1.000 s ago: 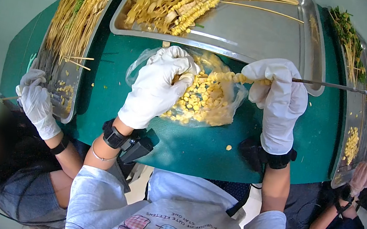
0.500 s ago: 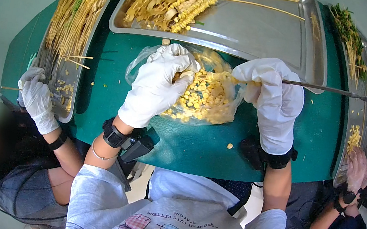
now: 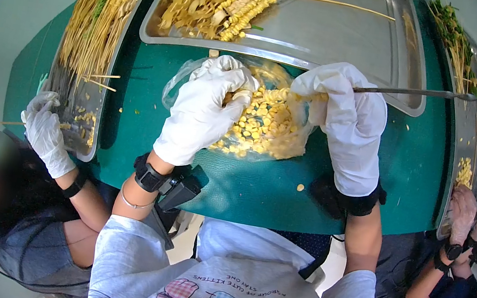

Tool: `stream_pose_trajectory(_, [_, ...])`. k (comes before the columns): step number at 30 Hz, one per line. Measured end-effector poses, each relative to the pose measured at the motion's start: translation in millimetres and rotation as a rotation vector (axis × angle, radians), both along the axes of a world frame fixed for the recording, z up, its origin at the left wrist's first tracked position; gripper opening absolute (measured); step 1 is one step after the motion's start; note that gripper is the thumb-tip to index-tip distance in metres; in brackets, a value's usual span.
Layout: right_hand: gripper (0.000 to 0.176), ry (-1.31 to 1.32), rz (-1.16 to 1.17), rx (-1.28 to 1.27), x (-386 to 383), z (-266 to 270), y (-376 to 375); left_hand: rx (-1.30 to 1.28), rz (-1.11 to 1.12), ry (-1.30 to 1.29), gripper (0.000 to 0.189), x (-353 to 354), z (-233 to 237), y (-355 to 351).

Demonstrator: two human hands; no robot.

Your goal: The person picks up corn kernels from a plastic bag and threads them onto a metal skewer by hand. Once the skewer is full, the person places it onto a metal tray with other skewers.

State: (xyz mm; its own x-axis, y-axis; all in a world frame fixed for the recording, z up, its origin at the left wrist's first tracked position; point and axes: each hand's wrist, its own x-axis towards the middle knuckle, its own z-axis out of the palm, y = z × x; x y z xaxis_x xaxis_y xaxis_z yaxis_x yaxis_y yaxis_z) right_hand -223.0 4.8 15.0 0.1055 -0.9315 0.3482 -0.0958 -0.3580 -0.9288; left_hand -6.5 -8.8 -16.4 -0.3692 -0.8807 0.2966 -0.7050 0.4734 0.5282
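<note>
A clear plastic bag (image 3: 271,135) full of yellow round pieces lies on the green table between my gloved hands. My left hand (image 3: 211,105) is closed at the bag's left side, its fingertips curled over yellow pieces; what exactly they grip is hidden. My right hand (image 3: 342,118), closed as well, holds a long dark skewer (image 3: 438,95) that points out to the right. Yellow pieces (image 3: 280,96) show in a row between the two hands, above the bag's contents.
Beyond the bag stands a metal tray (image 3: 335,40) with skewered food (image 3: 240,10). Side trays (image 3: 109,68) (image 3: 467,127) hold more skewers. Gloved hands of co-workers (image 3: 46,133) (image 3: 463,213) are at both sides. A loose yellow piece (image 3: 300,188) lies near the table edge.
My right hand has moved slightly left and away from me, and the skewer has shifted up with it. My left hand has hardly moved. The co-worker's hands at the right have shifted a little.
</note>
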Motion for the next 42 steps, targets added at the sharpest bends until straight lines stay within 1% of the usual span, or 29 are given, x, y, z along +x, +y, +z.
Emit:
stream_pose_trajectory(1, [0.03, -0.024, 0.006, 0.015, -1.0, 0.2, 0.4, 0.015, -0.005, 0.002, 0.016, 0.2, 0.4, 0.1])
stream_pose_trajectory(4, [0.033, -0.189, -0.098, 0.009, -2.8, -0.6, 0.7, 0.046, -0.023, 0.004, 0.017, 2.1, 2.2, 0.0])
stream_pose_trajectory(8, [0.035, -0.242, -0.317, 0.003, -9.4, -2.5, -3.1, 0.046, -0.045, 0.009, 0.019, 3.8, 0.9, -0.7])
stream_pose_trajectory(9, [0.034, -0.254, -0.319, 0.023, -13.9, -1.0, -2.0, 0.045, -0.047, 0.015, 0.019, 3.9, 0.4, -0.9])
stream_pose_trajectory(12, [0.036, -0.197, -0.38, -0.035, -15.0, -3.4, -4.3, 0.059, -0.045, 0.006, 0.019, 3.9, 0.5, -0.8])
stream_pose_trajectory(15, [0.034, -0.194, -0.314, -0.077, -12.8, -6.9, -2.8, 0.052, -0.045, 0.002, 0.018, 2.1, 4.2, 0.6])
stream_pose_trajectory(18, [0.033, -0.214, -0.304, -0.063, -11.8, -6.9, -2.7, 0.061, -0.024, 0.078, 0.017, -2.0, 3.1, 1.8])
stream_pose_trajectory(21, [0.032, -0.23, -0.345, -0.024, -16.5, -3.1, -1.7, 0.065, -0.018, 0.116, 0.018, -4.2, 4.8, 1.7])
stream_pose_trajectory(24, [0.033, -0.118, -0.513, -0.04, -24.4, -9.7, -8.0, 0.047, 0.006, 0.225, 0.019, -6.2, 3.8, 3.0])
stream_pose_trajectory(27, [0.035, -0.355, -0.496, 0.048, -24.9, -12.3, -9.9, 0.023, -0.032, 0.282, 0.018, -4.8, 5.3, 3.6])
stream_pose_trajectory(30, [0.036, -0.338, -0.462, 0.03, -30.0, -17.8, -13.1, 0.003, -0.032, 0.275, 0.017, -3.4, 4.5, 3.9])
stream_pose_trajectory(33, [0.035, -0.394, -0.38, 0.121, -30.9, -14.3, -10.4, -0.002, -0.009, 0.241, 0.016, -5.8, 8.1, 6.7])
stream_pose_trajectory(37, [0.035, -0.351, -0.465, 0.062, -24.9, -15.9, -12.0, -0.025, -0.023, 0.259, 0.015, -5.2, 8.3, 6.7])
stream_pose_trajectory(39, [0.04, -0.31, -0.54, 0.055, -18.6, -10.4, -14.7, -0.044, -0.016, 0.253, 0.015, -5.3, 9.1, 6.6])
stream_pose_trajectory(42, [0.042, -0.3, -0.498, 0.05, -20.5, -14.4, -14.0, -0.042, -0.021, 0.251, 0.015, -4.2, 7.0, 5.5])
